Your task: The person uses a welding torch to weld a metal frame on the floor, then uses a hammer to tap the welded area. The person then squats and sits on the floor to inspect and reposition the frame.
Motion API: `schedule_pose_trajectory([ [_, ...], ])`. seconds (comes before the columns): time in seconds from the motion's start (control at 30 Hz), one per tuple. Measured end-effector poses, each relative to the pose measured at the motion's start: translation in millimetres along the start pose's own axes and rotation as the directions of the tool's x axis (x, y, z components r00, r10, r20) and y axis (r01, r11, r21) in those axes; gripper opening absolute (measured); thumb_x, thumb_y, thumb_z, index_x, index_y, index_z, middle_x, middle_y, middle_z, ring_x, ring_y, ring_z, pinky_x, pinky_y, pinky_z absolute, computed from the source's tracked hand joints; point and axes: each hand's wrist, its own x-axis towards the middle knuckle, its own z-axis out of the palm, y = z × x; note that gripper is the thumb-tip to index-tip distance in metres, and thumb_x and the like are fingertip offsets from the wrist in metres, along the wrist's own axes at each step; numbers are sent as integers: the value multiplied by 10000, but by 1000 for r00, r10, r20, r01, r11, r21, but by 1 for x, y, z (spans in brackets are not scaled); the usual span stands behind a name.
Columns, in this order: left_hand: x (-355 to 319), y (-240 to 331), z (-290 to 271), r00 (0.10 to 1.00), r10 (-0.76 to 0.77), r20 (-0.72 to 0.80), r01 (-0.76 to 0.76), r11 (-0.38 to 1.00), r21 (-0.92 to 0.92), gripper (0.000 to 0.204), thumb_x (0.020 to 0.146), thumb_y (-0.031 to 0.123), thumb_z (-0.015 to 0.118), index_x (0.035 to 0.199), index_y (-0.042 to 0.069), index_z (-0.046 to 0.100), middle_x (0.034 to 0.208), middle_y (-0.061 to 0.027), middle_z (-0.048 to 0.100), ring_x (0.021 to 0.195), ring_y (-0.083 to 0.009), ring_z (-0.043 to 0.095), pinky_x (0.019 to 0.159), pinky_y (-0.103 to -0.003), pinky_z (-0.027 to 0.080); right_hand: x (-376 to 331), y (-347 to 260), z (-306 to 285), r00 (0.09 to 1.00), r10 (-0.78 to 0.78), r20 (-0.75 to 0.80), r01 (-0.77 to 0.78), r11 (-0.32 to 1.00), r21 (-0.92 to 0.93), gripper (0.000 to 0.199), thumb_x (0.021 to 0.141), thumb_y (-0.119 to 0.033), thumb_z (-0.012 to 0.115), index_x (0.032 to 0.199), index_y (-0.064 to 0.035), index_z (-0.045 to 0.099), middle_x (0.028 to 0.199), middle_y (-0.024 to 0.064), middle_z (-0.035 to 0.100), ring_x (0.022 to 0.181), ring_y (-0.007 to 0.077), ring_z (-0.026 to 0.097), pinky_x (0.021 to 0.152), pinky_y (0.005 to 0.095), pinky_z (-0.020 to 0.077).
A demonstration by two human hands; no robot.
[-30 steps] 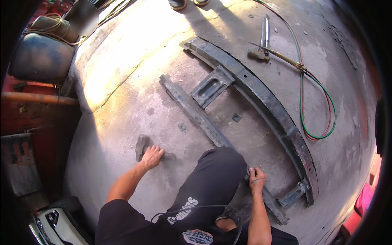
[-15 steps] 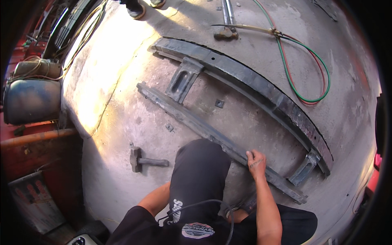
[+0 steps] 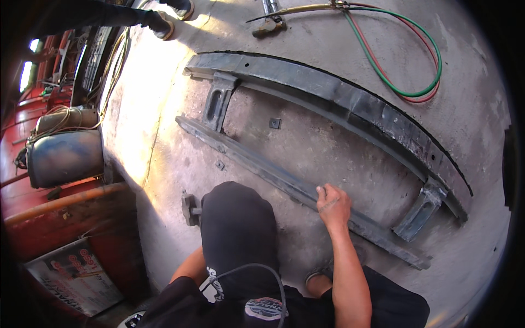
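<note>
Big grey concrete floor [image 3: 339, 164], with a long curved dark steel frame rail [image 3: 350, 101] lying flat across it. Just nearer, a straight dark steel bar [image 3: 257, 164], joined to the rail by two short steel cross brackets [image 3: 219, 101]. Looks heavy, stiff and rough-edged, probably gritty rather than slippery; best grabbed along the bar's top edge or at a bracket. Right hand [image 3: 332, 205] resting on that bar, fingers curled loosely over the edge, gripping nothing else. Left hand hidden behind the black-trousered knee [image 3: 236, 229], so can't tell its state. Round blue metal tank [image 3: 64, 158] off left. Looped green and red hoses [image 3: 407, 76] beyond the rail. Small hammer [image 3: 191, 209] beside the knee, close enough to trip over.
</note>
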Motion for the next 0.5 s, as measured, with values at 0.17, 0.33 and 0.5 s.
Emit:
schedule_pose_trajectory([
  [0.17,-14,33,-18,991,66,-116,-66,998,3,273,862,79,683,1116,14,603,888,-86,638,784,-154,584,727,-301,488,-1,7,1,999,5,53,-6,1000,17,236,917,-223,645,819,-8,654,895,201,693,864,428,665,768,499,517],
  [0.33,-19,125,-52,921,287,-262,-272,958,91,246,882,79,679,1106,10,604,854,-73,641,746,-133,581,701,-284,488,0,10,6,993,28,116,-21,998,-61,307,955,-304,589,896,-23,700,952,208,714,910,427,681,825,502,530],
  [0.5,-92,269,-118,730,568,-380,-484,822,299,176,897,97,692,1037,-1,646,777,-16,609,674,-76,493,592,-263,409,4,-8,-7,987,11,158,-5,999,-39,362,980,-350,546,953,-32,717,963,226,716,937,431,683,859,510,526],
])
